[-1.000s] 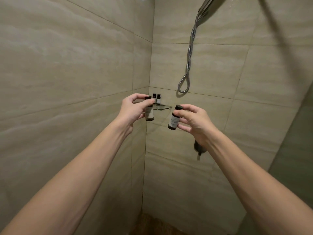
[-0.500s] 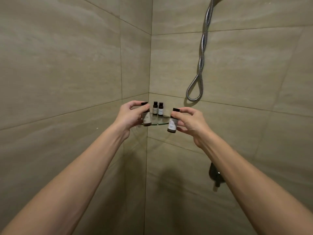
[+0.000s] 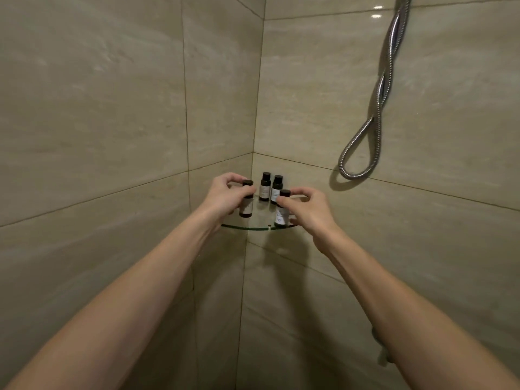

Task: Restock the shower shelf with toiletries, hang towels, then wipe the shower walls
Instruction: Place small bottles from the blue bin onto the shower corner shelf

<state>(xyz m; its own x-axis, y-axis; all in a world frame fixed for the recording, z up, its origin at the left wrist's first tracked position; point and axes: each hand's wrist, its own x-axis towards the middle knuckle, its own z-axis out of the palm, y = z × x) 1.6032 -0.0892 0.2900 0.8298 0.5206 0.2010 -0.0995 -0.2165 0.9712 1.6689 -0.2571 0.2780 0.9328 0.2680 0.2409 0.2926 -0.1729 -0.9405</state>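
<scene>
At frame centre, the left hand (image 3: 225, 197) pinched a small dark-capped bottle (image 3: 246, 205) and the right hand (image 3: 308, 209) pinched a second bottle (image 3: 282, 211), both upright on or just above the glass corner shelf (image 3: 253, 227), in front of two bottles (image 3: 265, 187) standing at its back. Restocking looked under way; next, each wanted releasing gently, without toppling neighbours.

One head-worn wide-angle view faces forward and slightly down into the tiled corner (image 3: 254, 108), near the glass shelf (image 3: 247, 227) at centre; shower hose (image 3: 378, 108) at 1 o'clock.
</scene>
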